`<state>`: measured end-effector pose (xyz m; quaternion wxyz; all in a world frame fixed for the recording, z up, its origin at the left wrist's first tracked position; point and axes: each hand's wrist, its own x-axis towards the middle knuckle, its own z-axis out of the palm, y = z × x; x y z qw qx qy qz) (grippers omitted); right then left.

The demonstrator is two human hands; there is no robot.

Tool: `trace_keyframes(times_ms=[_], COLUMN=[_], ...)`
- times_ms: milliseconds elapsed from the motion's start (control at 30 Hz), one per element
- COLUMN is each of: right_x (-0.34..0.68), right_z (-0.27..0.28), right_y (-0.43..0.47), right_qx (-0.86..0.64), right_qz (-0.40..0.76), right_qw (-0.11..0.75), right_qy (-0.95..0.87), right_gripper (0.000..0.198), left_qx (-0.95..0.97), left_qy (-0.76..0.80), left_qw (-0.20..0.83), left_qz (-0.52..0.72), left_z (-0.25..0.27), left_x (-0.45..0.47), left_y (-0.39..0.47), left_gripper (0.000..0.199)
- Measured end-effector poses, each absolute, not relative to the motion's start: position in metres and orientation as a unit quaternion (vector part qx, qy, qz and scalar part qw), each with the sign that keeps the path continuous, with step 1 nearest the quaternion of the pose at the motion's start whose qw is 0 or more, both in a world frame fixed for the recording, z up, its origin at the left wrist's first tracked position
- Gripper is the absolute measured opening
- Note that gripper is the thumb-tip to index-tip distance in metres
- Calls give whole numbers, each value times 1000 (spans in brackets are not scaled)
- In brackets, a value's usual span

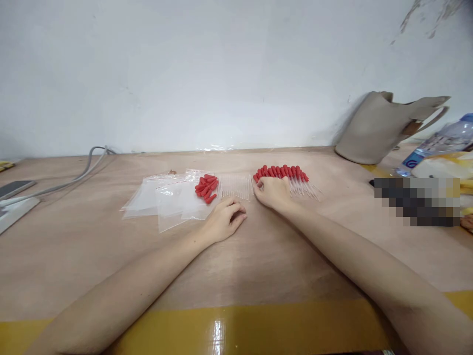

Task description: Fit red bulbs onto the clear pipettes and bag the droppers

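Observation:
My left hand (226,219) rests on the table with its fingers loosely curled, a gap between thumb and fingertips and nothing held. Just beyond it lies a row of thin clear tubes (235,186). To their left a small heap of red rubber bulbs (206,188) sits on clear plastic bags. My right hand (272,191) is closed, fingertips down at the left end of a row of droppers (295,175) with red bulbs and clear stems. What its fingertips pinch, if anything, is hidden. The hand covers part of that row.
Flat clear zip bags (148,199) lie at left. A grey cable (88,162), a phone (16,188) and a white object are at far left. On the right stand a beige bag-like container (373,130) and a plastic bottle (436,145). A white wall closes the back.

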<state>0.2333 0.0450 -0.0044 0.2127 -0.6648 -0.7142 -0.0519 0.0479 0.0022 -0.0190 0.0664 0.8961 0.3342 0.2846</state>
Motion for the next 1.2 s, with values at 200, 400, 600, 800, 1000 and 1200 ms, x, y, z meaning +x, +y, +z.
trace_keyframes(times_ms=[200,400,600,800,1000,1200], right_x=[207,202,208,240,256,248], right_z=[5,7,7,-15,-36,-27], right_y=[80,87,63,18,-8,-19], right_qx=[-749,-748,-726,-578,-390,-360], right_qz=[14,33,-19,-80,-91,-82], right_qw=[118,86,117,212,363,388], right_qy=[-652,-657,-677,-784,-841,-844], right_gripper=[24,18,26,23,25,25], left_qx=[841,811,803,828,868,844], left_qy=[455,510,538,482,383,378], left_qw=[-200,-226,-173,-194,14,110], left_qz=[214,178,187,210,316,364], left_z=[-10,-10,-9,-6,-16,-17], left_x=[26,6,10,17,37,40], left_y=[13,30,29,23,8,5], left_gripper=[18,17,14,20,12,9])
